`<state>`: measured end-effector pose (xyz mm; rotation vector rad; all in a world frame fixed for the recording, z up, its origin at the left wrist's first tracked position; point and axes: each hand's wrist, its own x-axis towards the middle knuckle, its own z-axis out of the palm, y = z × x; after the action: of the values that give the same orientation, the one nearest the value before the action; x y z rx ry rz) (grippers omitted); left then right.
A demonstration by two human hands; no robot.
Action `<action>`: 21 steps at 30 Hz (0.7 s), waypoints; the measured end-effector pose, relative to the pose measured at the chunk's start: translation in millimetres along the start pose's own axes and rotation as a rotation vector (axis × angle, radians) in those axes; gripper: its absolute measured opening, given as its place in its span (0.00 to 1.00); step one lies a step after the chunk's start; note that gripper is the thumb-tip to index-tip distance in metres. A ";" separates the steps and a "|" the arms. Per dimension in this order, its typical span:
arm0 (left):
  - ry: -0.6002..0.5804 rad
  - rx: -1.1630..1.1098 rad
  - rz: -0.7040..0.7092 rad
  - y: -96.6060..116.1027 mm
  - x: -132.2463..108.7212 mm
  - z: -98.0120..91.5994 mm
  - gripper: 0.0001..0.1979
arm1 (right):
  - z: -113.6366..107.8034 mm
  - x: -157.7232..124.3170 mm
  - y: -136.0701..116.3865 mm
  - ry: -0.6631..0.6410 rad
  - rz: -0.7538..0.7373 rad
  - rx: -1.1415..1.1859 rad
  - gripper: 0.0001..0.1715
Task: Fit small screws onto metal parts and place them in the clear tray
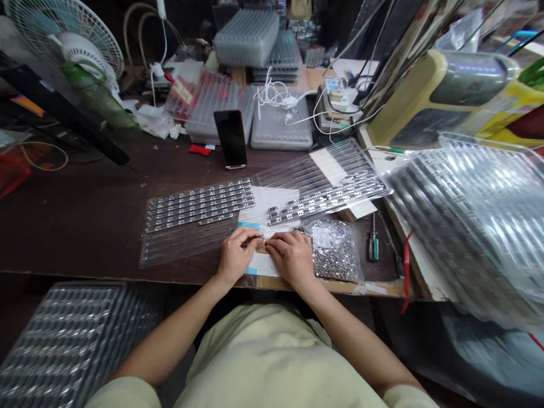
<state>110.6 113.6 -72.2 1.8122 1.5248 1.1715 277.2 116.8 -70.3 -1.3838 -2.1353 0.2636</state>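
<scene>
My left hand (238,253) and my right hand (293,253) meet over a white sheet (266,265) near the table's front edge. Both have fingers pinched together around something small between them, too small to make out. Left of them lies a clear ribbed tray (170,252) with rows of small metal parts (199,202). Behind my right hand, a second clear tray (293,178) holds more metal parts (327,198) in its front grooves. Beside my right hand rests a clear bag of small metal pieces (338,255).
A phone (232,139) stands upright behind the trays. A green-handled screwdriver (373,248) lies right of the bag. Stacked clear trays (467,221) fill the right side, and more loaded trays (63,340) sit low at the left. A fan (76,45) stands back left.
</scene>
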 end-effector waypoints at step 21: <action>-0.176 0.185 0.172 16.7 3.1 17.3 0.06 | -7.2 -15.8 26.1 0.111 -0.037 -0.027 0.10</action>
<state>134.1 115.0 -66.5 2.1439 1.4392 0.9411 306.1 113.4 -82.0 -1.3409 -2.0779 0.1399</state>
